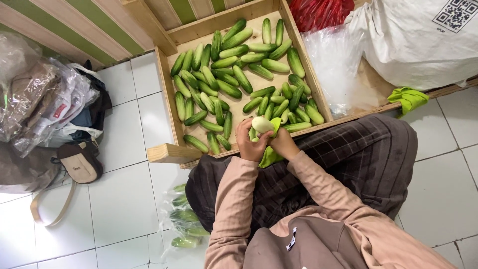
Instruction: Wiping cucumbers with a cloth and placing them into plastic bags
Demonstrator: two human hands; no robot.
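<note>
My left hand [250, 142] grips a pale green cucumber [261, 124] by its lower part, end pointing up. My right hand [284, 143] holds a bright green cloth [269, 156] pressed against the same cucumber's side. Both hands meet just over the near edge of a shallow wooden crate [164, 82]. Several green cucumbers [234, 74] lie loose inside the crate, spread over its floor. My knees in dark checked trousers [358, 159] sit below the hands.
A clear plastic bag with cucumbers [185, 219] lies on the white tiled floor by my left knee. Bags and a beige pouch [79, 164] are piled at the left. A white sack [413, 35], red bag [318, 12], clear plastic [336, 65] and another green cloth [409, 97] sit right of the crate.
</note>
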